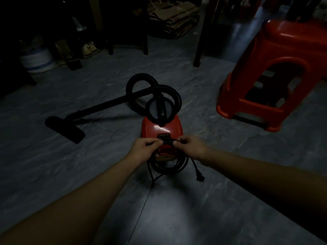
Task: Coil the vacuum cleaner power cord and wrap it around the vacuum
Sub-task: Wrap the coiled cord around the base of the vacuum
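Two pinches, left hand [144, 147] and right hand [190, 145], atop the cord [168, 166]; looks limp (plug [200, 177] dangles below), so grip bundled loops.

Red vacuum [161, 128], black cord [168, 166], black hose [139, 80], red stool [276, 68], grey marbled floor [194, 209]

Red stool [286, 43] right; flattened cardboard [175, 15] behind; white sack [36, 58] left.

The cord [166, 170] hides the rear of the vacuum [159, 127]; the red stool [286, 48] is cropped.
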{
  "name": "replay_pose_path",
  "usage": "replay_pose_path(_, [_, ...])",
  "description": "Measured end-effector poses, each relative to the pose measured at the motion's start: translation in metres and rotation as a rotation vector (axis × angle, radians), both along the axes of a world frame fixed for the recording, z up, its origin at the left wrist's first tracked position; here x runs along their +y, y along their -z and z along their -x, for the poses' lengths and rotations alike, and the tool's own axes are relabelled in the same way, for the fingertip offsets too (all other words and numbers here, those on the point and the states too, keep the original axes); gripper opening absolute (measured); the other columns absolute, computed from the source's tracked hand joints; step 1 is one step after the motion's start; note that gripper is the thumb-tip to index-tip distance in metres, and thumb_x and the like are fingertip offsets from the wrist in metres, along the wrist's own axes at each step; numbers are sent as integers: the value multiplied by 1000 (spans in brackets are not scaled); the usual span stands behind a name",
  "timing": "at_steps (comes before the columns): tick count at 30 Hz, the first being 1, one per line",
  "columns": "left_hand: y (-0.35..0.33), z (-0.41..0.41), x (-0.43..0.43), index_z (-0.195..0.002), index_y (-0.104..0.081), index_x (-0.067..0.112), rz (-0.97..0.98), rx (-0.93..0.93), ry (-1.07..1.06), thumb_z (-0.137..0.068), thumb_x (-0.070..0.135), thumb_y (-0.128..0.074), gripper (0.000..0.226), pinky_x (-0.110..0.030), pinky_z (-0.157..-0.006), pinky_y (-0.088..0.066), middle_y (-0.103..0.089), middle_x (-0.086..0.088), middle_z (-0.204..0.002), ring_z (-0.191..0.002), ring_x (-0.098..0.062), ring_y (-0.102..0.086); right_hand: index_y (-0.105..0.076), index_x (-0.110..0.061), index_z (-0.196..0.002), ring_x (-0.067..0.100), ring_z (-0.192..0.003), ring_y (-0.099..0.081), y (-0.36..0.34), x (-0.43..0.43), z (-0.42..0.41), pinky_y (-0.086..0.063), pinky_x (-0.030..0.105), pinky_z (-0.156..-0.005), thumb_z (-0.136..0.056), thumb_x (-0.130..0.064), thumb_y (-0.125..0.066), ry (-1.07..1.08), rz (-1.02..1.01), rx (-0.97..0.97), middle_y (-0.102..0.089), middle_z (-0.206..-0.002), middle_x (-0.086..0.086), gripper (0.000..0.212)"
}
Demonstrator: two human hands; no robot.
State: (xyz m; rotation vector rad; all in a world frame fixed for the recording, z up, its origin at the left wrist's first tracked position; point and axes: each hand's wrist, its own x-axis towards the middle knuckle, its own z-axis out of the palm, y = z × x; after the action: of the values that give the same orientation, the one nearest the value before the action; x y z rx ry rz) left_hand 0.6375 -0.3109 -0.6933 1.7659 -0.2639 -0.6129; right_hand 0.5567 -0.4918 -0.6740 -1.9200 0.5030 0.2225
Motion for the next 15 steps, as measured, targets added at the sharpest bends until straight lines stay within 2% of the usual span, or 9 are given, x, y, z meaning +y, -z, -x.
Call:
replay_pose_path(5, [13, 1, -16, -108, -74, 1, 17, 72, -49, -88, 12, -73, 22, -17, -49, -51, -72, -7, -77, -49, -6, -65, -71, -5, -90, 15, -74, -65, 39, -19, 2, -55, 32, -72, -95, -20, -65, 29, -19, -135, -70, -82, 11, 17])
replay_pose_path(7, [25, 2, -22, -108, -73, 0, 5, 93, -86, -85, 9, -76, 25, -19, -53, -55, -73, -7, -82, -53, -8, -67, -71, -1, -94, 20, -79, -67, 61, -23, 1, -57, 37, -78, -95, -14, -64, 55, -4, -191, -73, -90, 20, 15])
replay_pose_path(9, [40, 4, -25, -108, -70, -1, -9, 100, -105, -83, 1, -75, 26, -16, -59, -57, -71, -7, -86, -57, -3, -68, -71, 2, -95, 15, -77, -66, 85, -25, -1, -55, 33, -73, -94, -10, -64, 90, 34, -244, -72, -88, 20, 14])
replay_pose_path(12, [61, 6, -27, -109, -66, -2, -89, -68, -40, -81, -13, -70, 31, -6, -59, -49, -65, -2, -82, -57, 10, -63, -71, -2, -94, -5, -64, -61, 115, -26, 0, -49, 14, -64, -94, -8, -64, 152, 35, -294, -69, -80, 6, 9])
replay_pose_path(15, [81, 8, -27, -103, -67, 11, -151, -267, -18, -80, -12, -68, 32, -3, -67, -46, -65, 13, -85, -73, 11, -63, -69, -12, -90, -6, -66, -62, 139, -23, -2, -49, 13, -66, -93, -11, -65, 185, 36, -326, -69, -77, -3, 5])
